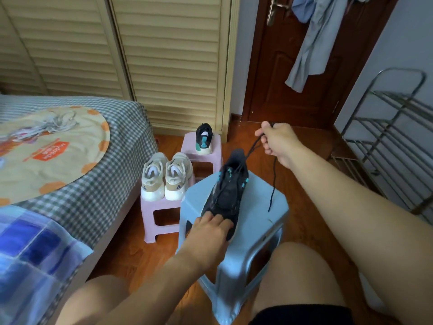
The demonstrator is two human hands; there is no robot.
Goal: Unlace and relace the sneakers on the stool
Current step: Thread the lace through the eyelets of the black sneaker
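black sneaker (pixel 226 195) on blue stool (pixel 255 221), toe toward the person | left hand (pixel 210 228) presses the toe, likely to anchor it | right hand (pixel 273 138) grip pinches black lace (pixel 251 146), drawn taut up beyond the collar | free end dangles below that grip

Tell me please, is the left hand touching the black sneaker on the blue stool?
Touching: the head view shows the left hand pressing its fingers on the black sneaker.

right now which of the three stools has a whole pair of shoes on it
The nearer pink stool beside the bed, with two cream sneakers. The blue stool and far pink stool each hold one black sneaker.
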